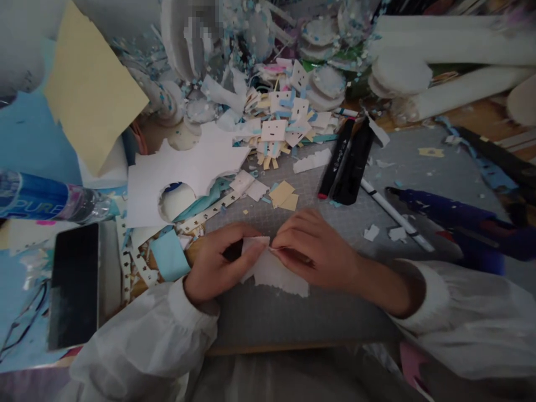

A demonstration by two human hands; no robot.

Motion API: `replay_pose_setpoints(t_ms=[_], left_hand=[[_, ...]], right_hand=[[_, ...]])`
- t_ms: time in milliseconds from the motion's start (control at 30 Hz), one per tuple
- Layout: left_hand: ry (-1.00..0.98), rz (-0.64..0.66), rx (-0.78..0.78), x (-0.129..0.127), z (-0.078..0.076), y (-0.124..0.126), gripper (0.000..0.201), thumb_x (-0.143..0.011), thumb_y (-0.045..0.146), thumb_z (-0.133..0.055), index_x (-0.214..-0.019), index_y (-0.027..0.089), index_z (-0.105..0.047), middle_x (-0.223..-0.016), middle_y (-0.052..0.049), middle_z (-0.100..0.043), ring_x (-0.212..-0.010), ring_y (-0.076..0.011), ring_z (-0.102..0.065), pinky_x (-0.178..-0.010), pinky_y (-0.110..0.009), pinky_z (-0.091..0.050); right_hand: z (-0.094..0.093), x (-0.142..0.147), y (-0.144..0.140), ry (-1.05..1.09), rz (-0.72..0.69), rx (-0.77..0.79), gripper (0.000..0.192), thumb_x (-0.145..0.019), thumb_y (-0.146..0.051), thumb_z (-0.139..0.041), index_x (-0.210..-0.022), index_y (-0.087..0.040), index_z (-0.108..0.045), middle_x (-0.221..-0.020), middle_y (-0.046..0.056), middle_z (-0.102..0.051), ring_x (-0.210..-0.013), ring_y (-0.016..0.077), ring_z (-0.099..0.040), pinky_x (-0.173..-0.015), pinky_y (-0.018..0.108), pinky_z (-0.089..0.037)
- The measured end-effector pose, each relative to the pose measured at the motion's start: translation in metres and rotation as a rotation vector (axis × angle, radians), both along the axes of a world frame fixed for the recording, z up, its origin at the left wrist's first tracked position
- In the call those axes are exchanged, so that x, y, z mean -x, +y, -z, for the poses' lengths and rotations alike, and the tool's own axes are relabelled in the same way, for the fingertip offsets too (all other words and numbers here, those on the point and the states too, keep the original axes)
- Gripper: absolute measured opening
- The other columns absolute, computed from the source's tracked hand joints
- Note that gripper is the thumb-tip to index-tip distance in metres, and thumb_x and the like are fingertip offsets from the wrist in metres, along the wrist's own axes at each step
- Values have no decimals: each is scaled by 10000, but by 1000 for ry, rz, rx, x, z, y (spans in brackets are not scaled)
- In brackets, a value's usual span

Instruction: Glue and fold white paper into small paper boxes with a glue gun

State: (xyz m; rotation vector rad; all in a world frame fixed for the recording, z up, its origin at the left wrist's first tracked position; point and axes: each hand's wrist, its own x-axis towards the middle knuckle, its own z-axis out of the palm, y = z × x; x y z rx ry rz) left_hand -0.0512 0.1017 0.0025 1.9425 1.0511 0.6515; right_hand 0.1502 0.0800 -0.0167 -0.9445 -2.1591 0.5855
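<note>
My left hand [229,259] pinches a piece of white paper [257,241] between thumb and forefinger near the front of the grey cutting mat [259,318]. Fingertips of my right hand [314,245] are closed at the right edge of the same paper, touching it. Beneath both hands lies another white paper piece [282,279] with a ragged lower edge; whether it joins the pinched piece I cannot tell. Yellow paper squares [283,194] rest just beyond my fingers. Farther back is a pile of small paper figures [274,130] with drawn faces.
Black markers [337,159] and a white pen [396,215] lie right of centre, with a blue glue gun [456,209] beyond. At left are a phone [75,285], a water bottle [50,198] and a cut white sheet [144,181]. White foam-like rounds [326,86] crowd the back.
</note>
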Motion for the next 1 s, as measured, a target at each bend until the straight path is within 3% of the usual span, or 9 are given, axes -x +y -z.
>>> replay_pose_setpoints(t_ms=[400,800,1000], left_hand=[[-18,-27,-28,0,2,0,79,-855,228,-620,-820,172,-664,-709,-11,-661,-627,-118,-590,-535,-212,-439],[-109,105,31,3,3,0,91,-863,206,-610,-897,174,-688,-772,-41,-682,-682,-142,-624,-587,-237,-474],[-66,46,31,2,6,-2,133,-875,263,-598,-859,176,-698,-751,-44,-677,-676,-148,-611,-580,-242,-461]], right_hand=[[-1,-1,-1,67,28,173,54,-865,-227,-572,-877,-180,-550,-767,-1,-587,-716,142,-508,-715,315,-330],[-2,-1,-1,94,49,145,34,-851,-196,-578,-855,-196,-545,-752,1,-597,-729,156,-526,-703,318,-340],[2,1,-1,52,53,116,39,-867,-212,-570,-867,-193,-536,-770,12,-599,-751,165,-528,-704,315,-341]])
